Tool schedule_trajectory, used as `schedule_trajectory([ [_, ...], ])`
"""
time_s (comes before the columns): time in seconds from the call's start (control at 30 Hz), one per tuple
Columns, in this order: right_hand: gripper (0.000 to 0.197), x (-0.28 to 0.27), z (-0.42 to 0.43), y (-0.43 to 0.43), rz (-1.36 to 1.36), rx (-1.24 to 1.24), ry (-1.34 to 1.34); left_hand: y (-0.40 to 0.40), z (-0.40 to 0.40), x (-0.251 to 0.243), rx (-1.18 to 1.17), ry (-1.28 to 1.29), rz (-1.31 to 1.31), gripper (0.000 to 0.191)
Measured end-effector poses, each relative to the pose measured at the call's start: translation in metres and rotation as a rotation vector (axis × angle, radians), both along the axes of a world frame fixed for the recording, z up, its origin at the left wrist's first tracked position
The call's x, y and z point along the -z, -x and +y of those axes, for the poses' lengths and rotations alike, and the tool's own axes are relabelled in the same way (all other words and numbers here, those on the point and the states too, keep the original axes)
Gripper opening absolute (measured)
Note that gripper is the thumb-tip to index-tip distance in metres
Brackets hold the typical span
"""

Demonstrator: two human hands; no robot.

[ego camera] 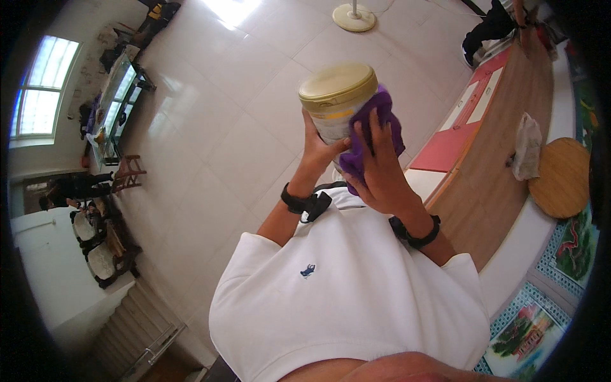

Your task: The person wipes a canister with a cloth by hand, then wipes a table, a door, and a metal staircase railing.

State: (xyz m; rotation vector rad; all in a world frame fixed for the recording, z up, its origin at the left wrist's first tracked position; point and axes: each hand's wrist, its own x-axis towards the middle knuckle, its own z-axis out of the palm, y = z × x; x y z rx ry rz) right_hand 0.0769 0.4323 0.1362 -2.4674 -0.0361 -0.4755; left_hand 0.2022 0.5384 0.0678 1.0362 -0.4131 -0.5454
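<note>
Before my chest, a round tub (329, 122) with a yellowish lid (338, 82) is held up, tilted slightly. The lid is on, and the side bears a printed label. My left hand (317, 148) grips the tub from its left side and below, the thumb across the front. A purple cloth (374, 129) lies against the tub's right side. My right hand (382, 167) presses this cloth to the tub with fingers spread over it. Both wrists wear black straps. What the tub contains is hidden.
To the right runs a wooden counter (506, 157) with red and white cabinet fronts. A plastic bag (527, 148) and a round wooden board (561, 179) are at its far side. A fan base (354, 18) stands on the tiled floor ahead. People, a stool (130, 173) and stairs are left.
</note>
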Motion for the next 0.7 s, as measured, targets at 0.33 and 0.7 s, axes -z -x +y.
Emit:
schedule_trajectory([
  [0.33,0.078,0.016,-0.030,-0.017,-0.046,-0.107,-0.590,-0.010,0.014,0.015,0.114,0.080,0.028,0.109],
  [0.7,0.083,0.032,-0.045,-0.011,0.243,-0.145,-1.189,-0.016,0.016,0.006,0.152,0.032,-0.068,0.112],
])
